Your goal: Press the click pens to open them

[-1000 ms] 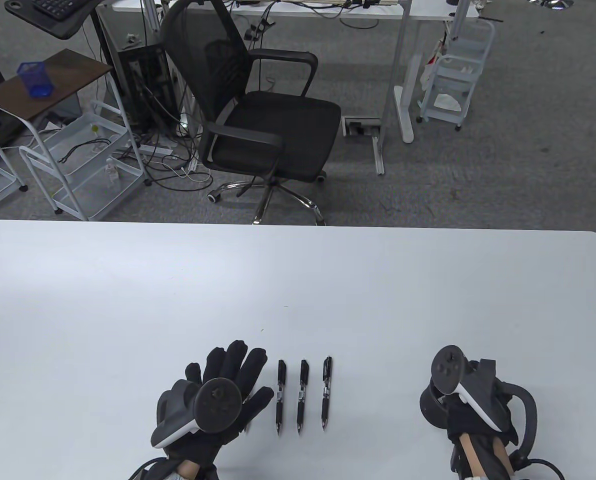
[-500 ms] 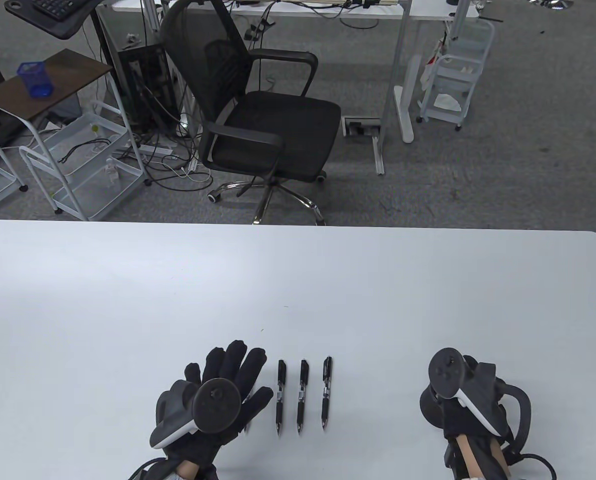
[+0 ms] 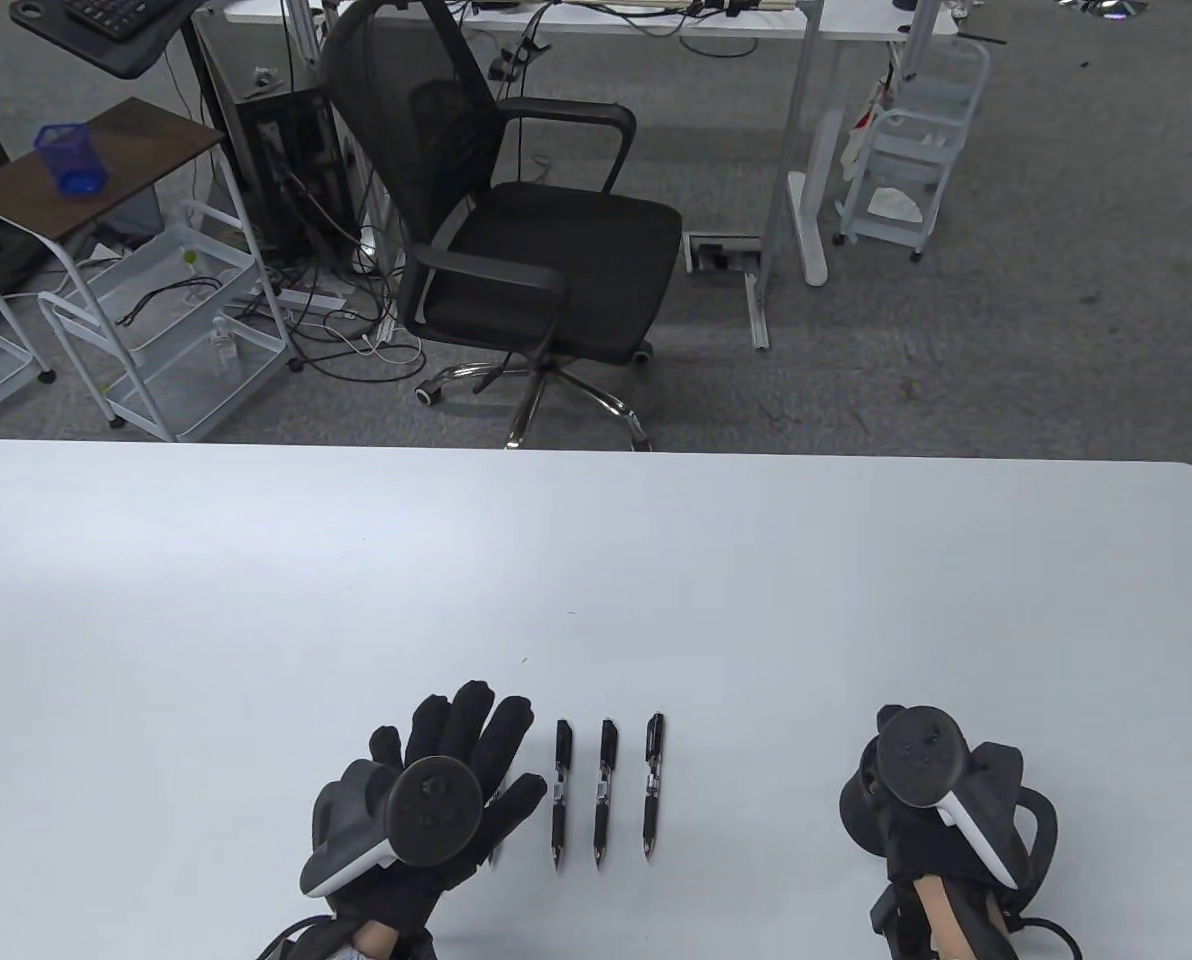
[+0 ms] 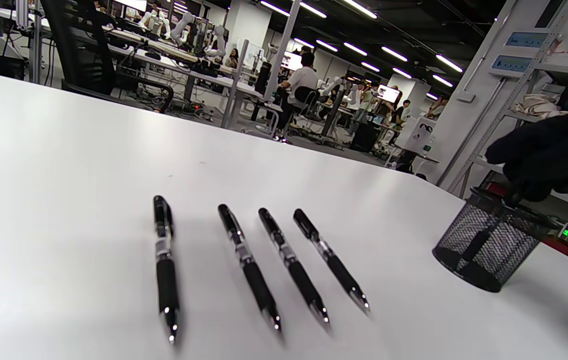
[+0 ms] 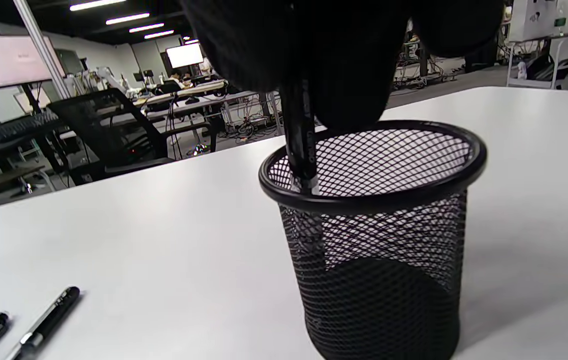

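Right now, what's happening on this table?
The right hand holds a pen upright, its lower end inside the black mesh pen cup. Four more click pens lie in a row on the white table. The left hand rests flat beside them, fingers spread, holding nothing.

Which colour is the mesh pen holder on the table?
Black; the mesh pen holder shows best in the right wrist view.

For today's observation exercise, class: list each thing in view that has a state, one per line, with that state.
Four pens: lying side by side on the table, tips toward the person.
Mesh pen holder: upright, one pen going in.
Fifth pen: held upright, lower end inside the holder.
Left hand: flat, fingers spread, over the leftmost pen.
Right hand: above the holder, holds the fifth pen.
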The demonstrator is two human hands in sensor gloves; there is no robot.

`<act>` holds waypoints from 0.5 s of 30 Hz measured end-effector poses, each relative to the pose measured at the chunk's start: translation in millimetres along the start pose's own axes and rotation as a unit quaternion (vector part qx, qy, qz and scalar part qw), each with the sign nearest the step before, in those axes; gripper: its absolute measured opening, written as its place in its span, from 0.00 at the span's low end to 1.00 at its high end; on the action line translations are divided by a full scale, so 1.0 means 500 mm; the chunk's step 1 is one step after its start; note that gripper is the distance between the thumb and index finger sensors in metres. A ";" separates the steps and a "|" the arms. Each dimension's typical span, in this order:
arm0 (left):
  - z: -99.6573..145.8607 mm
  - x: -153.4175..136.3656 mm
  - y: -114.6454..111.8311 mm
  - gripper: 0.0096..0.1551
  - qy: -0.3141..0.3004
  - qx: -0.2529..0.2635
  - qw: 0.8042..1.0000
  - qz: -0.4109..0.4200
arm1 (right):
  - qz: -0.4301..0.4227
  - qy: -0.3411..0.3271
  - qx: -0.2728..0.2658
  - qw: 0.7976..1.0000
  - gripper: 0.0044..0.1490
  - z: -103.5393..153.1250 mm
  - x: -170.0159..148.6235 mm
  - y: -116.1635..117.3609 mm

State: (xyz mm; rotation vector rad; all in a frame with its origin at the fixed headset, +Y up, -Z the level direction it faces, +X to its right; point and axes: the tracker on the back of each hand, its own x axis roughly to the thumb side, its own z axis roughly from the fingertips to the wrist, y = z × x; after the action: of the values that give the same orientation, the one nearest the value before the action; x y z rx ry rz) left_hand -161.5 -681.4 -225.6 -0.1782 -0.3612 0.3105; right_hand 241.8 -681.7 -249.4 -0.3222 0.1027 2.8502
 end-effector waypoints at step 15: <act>-0.001 0.003 -0.002 0.41 0.000 -0.003 1.000 -0.001 | -0.014 0.011 -0.022 1.000 0.38 -0.005 -0.022 0.016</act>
State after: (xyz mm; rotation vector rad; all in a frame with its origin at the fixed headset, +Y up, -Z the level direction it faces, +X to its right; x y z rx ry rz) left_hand -160.0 -681.9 -225.2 -0.1834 -0.3626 0.3069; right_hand 250.7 -692.4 -249.0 -0.3605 0.0395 2.8249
